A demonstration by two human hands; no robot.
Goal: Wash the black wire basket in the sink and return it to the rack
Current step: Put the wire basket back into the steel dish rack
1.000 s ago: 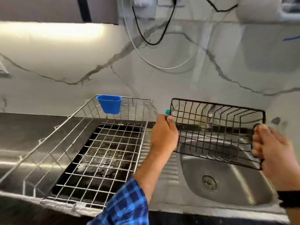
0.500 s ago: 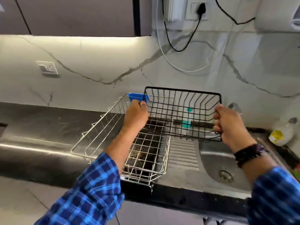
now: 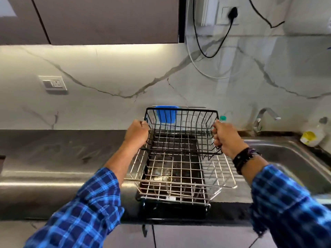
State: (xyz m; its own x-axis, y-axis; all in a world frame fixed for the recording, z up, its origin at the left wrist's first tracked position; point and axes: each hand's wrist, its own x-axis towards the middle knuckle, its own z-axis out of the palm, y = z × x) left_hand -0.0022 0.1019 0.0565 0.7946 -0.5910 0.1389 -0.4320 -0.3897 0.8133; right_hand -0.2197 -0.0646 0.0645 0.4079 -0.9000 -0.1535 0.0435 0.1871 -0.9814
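two fists grip the black wire basket (image 3: 180,133): left hand (image 3: 137,132) at its nine o'clock end, right hand (image 3: 227,138) at three. it hangs over the rack (image 3: 179,176), sink (image 3: 286,154) off at three o'clock; washing seems done, seating it remains.

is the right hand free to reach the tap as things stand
Probably not yet: the right hand grips one end of the black wire basket, held above the rack. Once it lets go, nothing seems to stand between it and the tap.

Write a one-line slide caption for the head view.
Left hand and right hand hold the black wire basket by its ends over the steel dish rack, beside the sink.
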